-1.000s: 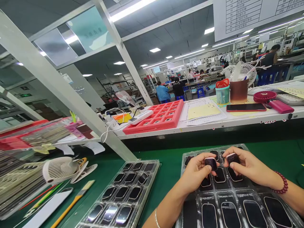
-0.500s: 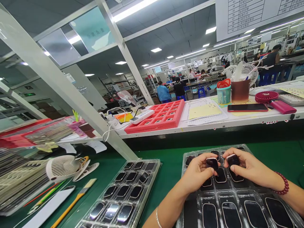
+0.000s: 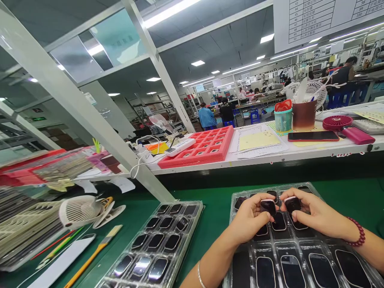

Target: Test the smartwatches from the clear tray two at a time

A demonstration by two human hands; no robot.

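Observation:
My left hand (image 3: 248,218) pinches a small dark watch body with a pinkish rim (image 3: 267,206) just above a clear plastic tray (image 3: 300,264). My right hand (image 3: 315,215) grips a second watch body (image 3: 292,204) beside it, fingers curled round it. Both hands hover over the far rows of that tray, whose pockets hold several more dark-screened watch bodies. A red bead bracelet (image 3: 356,232) circles my right wrist and a thin bangle (image 3: 198,276) my left.
A second clear tray (image 3: 156,244) of watch bodies lies to the left on the green mat. Further left are a small white fan (image 3: 79,212), a brush (image 3: 93,256) and stacked trays. The shelf behind carries a red tray (image 3: 201,150), papers, cups, a phone (image 3: 312,136). People work far off.
Both hands have stayed over the tray with the watch bodies; the two pieces have been turned slightly and drawn a little closer. The view shifted a touch.

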